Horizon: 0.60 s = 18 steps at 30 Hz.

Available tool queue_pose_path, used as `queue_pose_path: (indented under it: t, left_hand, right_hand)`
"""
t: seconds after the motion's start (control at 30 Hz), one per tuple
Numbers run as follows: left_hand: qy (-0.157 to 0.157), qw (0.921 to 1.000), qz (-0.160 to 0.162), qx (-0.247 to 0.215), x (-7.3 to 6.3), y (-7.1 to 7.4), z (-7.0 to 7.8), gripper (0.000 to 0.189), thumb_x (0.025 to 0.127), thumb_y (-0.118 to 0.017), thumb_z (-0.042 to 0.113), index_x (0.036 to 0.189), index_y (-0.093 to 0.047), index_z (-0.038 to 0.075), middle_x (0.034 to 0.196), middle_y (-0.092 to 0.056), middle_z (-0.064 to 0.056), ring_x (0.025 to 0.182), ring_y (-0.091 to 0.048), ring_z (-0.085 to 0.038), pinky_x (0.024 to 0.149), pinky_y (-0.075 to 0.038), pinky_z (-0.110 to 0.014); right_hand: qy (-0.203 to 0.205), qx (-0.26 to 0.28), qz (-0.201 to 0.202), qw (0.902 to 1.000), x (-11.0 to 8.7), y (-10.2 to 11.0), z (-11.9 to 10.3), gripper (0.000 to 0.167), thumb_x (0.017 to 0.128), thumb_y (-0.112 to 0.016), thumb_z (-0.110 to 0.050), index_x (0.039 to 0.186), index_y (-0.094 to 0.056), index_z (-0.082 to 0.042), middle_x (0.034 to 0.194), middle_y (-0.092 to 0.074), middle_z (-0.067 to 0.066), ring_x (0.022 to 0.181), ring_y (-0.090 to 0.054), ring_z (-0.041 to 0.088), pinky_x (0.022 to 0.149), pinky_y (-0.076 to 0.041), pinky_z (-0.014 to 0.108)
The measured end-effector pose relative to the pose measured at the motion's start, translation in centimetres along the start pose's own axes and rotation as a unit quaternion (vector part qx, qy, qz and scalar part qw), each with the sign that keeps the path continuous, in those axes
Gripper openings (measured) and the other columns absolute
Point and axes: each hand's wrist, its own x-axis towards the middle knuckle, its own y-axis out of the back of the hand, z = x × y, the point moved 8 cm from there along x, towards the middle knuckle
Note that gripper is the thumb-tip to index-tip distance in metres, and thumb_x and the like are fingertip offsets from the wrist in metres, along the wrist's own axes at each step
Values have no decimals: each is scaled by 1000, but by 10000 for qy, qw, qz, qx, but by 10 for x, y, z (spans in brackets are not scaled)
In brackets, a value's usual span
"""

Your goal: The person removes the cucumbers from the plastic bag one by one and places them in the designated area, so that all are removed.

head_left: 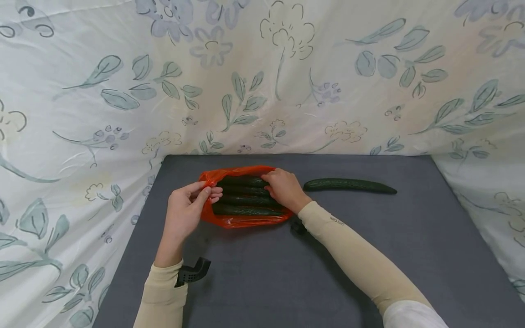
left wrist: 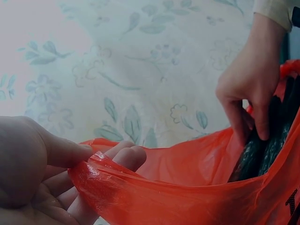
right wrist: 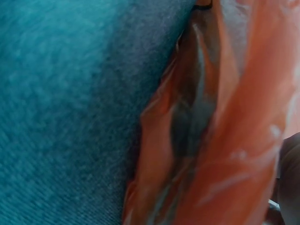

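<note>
An orange-red plastic bag (head_left: 234, 222) lies on the dark table with its mouth spread wide. Several dark green cucumbers (head_left: 246, 200) sit side by side inside it. My left hand (head_left: 188, 207) pinches the bag's left rim between thumb and fingers, which the left wrist view shows close up. At the bag's right end, my right hand (head_left: 285, 187) reaches in, and in the left wrist view its thumb and fingers grip a cucumber (left wrist: 253, 152). The right wrist view shows mostly the bag's side (right wrist: 234, 159), with cucumbers faintly visible through it. Outside the bag, a single cucumber (head_left: 350, 184) lies to the right.
The grey-black tabletop (head_left: 262, 282) stretches toward the front and right. Floral white cloth (head_left: 287, 91) hangs behind the table and down both sides. A dark wrist device (head_left: 193, 271) is strapped at the left sleeve.
</note>
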Motion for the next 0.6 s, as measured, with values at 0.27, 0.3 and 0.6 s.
queue_pose_path:
  t: [0.27, 0.3, 0.6]
  left_hand:
    - [-106, 9999, 29, 9, 1, 1, 2, 28, 110, -64, 2, 133, -70, -11, 112, -78, -24, 91, -80, -12, 87, -63, -27]
    - [-105, 9999, 32, 19, 1, 1, 2, 28, 110, -64, 2, 133, -70, -11, 112, -78, -24, 91, -80, -12, 87, -63, -26]
    - [-64, 9999, 20, 133, 0, 1, 2, 28, 110, -64, 5, 134, -71, -9, 113, -78, -23, 92, -80, -12, 88, -62, -25]
  right_hand:
    - [83, -130, 36, 9999, -1, 1, -3, 30, 101, -81, -17, 130, -79, -11, 116, -79, 5, 104, -72, 27, 77, -67, 46]
    - [98, -119, 48, 9999, -1, 2, -3, 30, 101, -81, -17, 130, -79, -10, 116, -79, 5, 103, -72, 27, 77, -67, 46]
    - [85, -7, 42, 10000, -3, 9, -1, 33, 102, -80, -16, 134, -77, -8, 117, -79, 8, 105, -72, 27, 83, -66, 45]
